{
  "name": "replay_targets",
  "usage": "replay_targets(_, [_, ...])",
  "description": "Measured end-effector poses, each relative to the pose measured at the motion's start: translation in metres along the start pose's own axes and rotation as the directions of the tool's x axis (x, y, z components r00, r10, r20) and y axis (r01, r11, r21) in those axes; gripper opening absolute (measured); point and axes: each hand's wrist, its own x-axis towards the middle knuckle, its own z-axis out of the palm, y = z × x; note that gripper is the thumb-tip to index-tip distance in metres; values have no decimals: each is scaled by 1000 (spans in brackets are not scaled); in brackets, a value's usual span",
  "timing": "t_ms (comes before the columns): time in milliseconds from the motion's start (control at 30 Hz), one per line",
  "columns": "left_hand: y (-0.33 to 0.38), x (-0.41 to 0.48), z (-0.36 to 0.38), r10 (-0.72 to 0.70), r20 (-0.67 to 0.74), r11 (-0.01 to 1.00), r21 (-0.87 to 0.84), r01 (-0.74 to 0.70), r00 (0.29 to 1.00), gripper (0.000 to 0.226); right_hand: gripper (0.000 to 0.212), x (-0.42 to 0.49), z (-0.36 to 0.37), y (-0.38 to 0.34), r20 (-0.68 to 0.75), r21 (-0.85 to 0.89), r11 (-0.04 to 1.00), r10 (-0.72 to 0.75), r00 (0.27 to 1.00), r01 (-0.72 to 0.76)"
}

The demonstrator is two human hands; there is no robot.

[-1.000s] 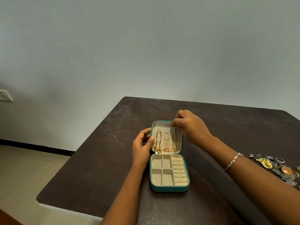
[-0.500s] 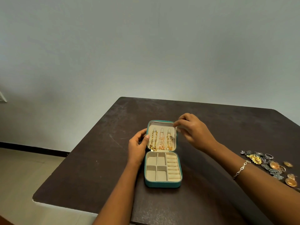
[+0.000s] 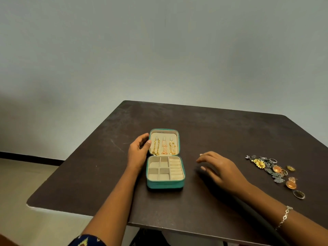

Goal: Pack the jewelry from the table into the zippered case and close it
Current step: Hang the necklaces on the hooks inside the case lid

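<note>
While standing open near the middle of the dark brown matte table (image 3: 88,183), the teal square zippered case (image 3: 165,183) is showing both halves.

- Lid (image 3: 164,134): standing propped up at the far side, its beige lining facing the camera.
- Three chains are hanging side by side on that lining: a yellow-gold chain (image 3: 156,147) at left, a rose-gold chain (image 3: 164,147) in the middle and a second yellow-gold chain (image 3: 171,147) at right.
- Base: lying flat at the near side, with four beige compartments at left and a column of beige ring rolls (image 3: 175,168) at right.
- Left hand (image 3: 139,153): gripping the lid's left edge, thumb lying on the inner side and fingers curling behind. Its forearm is running along the table just left of the base.
- Right hand (image 3: 220,167): hovering low over the table to the right of the case and apart from it, palm down, fingers loosely spread and holding nothing.
- Loose jewelry heap (image 3: 273,170): lying well to the right, near the table's right edge. It is mixing silver-toned pieces, a yellow flower-shaped brooch (image 3: 259,163), orange round discs and several rings. One dark oval ring (image 3: 299,194) is lying slightly apart at the near end.
- In the way: the right hand is sitting between the case and the heap, touching neither.
- Surroundings: a silver link bracelet (image 3: 284,216) is circling the right wrist. A dark blue patterned sleeve (image 3: 87,241) is showing at the bottom edge. A grey-blue wall (image 3: 159,50) is rising behind the table, and a beige floor (image 3: 23,174) is lying at left.
</note>
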Motion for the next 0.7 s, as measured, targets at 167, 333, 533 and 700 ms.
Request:
replay_targets(167, [3, -3, -4, -25, -8, 998, 58, 25, 1000, 35, 30, -33, -7, 6, 31, 20, 1000, 10, 999, -10])
replay_targets(333, [8, -13, -3, -39, 16, 996, 80, 37, 999, 33, 26, -64, -15, 11, 67, 27, 999, 26, 997, -28])
replay_targets(533, [11, -26, -4, -169, 53, 985, 40, 167, 984, 43, 30, -68, -20, -5, 100, 312, 929, 177, 979, -200])
replay_targets(700, [12, -41, 1, -228, -34, 973, 17, 229, 973, 50, 41, -26, -6, -44, 302, 716, 532, 345, 888, -451])
